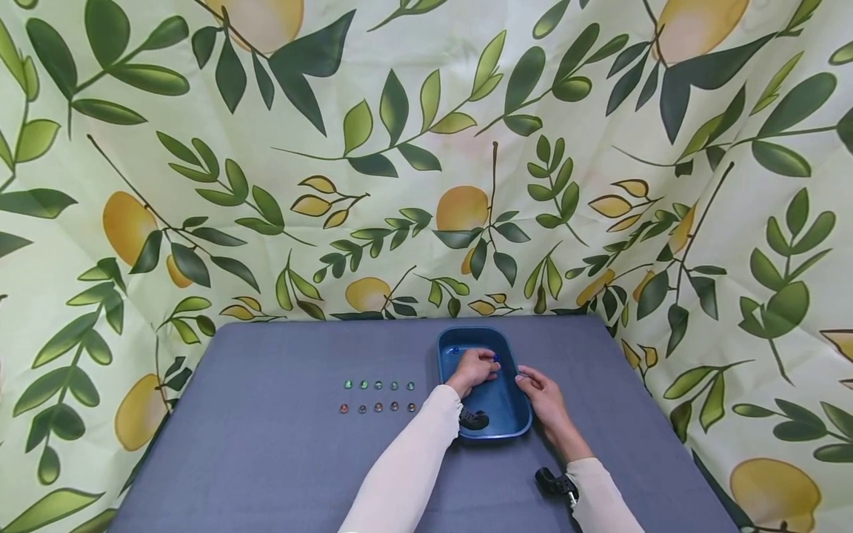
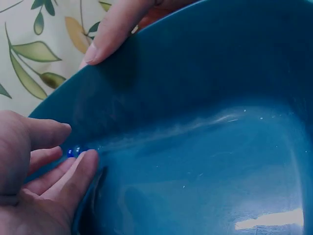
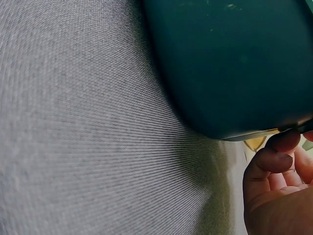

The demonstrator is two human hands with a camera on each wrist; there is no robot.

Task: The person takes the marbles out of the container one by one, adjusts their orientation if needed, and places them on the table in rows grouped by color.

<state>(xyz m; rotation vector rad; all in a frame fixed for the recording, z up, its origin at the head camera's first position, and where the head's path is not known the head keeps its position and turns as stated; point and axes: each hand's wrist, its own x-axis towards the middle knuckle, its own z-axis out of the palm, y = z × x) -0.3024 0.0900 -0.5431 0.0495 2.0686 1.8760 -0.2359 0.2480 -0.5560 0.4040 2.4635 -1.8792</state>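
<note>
A blue plastic bin [image 1: 445, 370] stands on the table, right of its middle. Inside it is my left hand [image 1: 472, 370], fingers extended toward the right wall. Small blue glass marbles [image 2: 71, 153] lie by its fingertips, in the gap between thumb and fingers in the left wrist view; no firm pinch shows. Another blue marble [image 1: 455, 349] sits at the bin's far left corner. On the bin's right rim, my right hand [image 1: 548, 403] holds the edge between thumb and fingers. The right wrist view shows this hand [image 3: 279, 181] at the rim and the bin's outer wall.
Left of the bin, several green marbles [image 1: 378, 385] form a row, with several orange-brown marbles [image 1: 378, 407] in a row nearer me. A grey cloth covers the table [image 1: 266, 444]. Leaf-and-fruit patterned fabric [image 1: 400, 185] hangs behind and at both sides.
</note>
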